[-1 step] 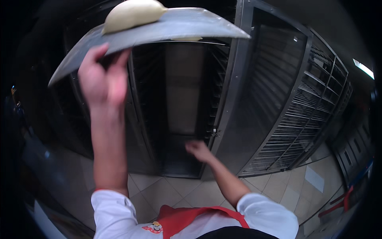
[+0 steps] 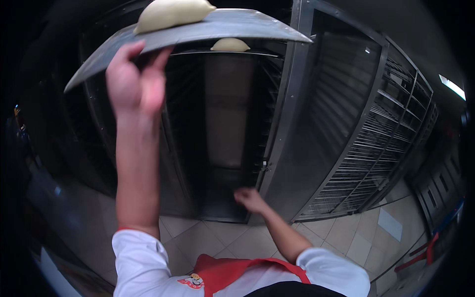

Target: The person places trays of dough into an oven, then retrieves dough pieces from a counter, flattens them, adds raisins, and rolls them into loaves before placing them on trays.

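My left hand, raised high, grips a flat metal tray from underneath, fingers at its near edge. On that tray rests a smooth pale dough piece. Beneath its far edge another dough piece sits on a tray inside the tall, open metal rack cabinet. Lower, in front of the cabinet's dark interior, my right hand is slightly blurred, fingers curled, with nothing visible in them.
To the right stand a glazed metal cabinet door and a wire shelving rack. A red object is at the lower right edge. The floor is pale tile. Dark structures line the left.
My left hand and the tray have moved up and slightly right, revealing more of the dough piece inside the cabinet. My right hand has moved slightly down.
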Motion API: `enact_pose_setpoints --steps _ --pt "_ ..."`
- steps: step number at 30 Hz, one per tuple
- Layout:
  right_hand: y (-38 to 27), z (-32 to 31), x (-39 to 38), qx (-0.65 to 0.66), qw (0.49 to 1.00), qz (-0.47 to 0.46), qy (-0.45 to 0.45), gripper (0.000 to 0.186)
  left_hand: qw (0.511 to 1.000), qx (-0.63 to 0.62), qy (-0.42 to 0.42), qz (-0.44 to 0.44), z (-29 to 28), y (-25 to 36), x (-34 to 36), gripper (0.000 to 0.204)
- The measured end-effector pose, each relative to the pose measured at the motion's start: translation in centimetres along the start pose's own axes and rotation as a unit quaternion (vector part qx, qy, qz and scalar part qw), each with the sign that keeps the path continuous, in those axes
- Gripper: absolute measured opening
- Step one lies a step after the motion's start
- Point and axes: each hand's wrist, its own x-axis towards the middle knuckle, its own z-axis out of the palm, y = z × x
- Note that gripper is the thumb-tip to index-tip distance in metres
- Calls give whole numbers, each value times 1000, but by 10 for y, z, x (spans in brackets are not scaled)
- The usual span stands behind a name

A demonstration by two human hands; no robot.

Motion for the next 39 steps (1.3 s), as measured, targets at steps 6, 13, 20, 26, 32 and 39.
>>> enact_pose_setpoints --steps 6,13,20,26,32,39 --pt "196 -43 -170 116 939 314 75 27 989 -84 -102 -71 69 -96 59 40" --pt "275 -69 -211 29 932 351 83 29 995 -44 -65 -70 78 -135 107 24" --pt "287 -86 -150 -107 959 255 56 40 986 -13 -114 -121 56 -150 179 31" --pt "284 -123 -121 -100 958 251 94 44 979 -28 -129 -153 10 -203 223 46" --pt "295 -134 -132 -100 948 278 118 45 990 -30 -66 -121 -35 -282 281 40" --pt "312 -141 -239 -58 892 413 176 40 960 97 -99 244 -41 -362 183 22"
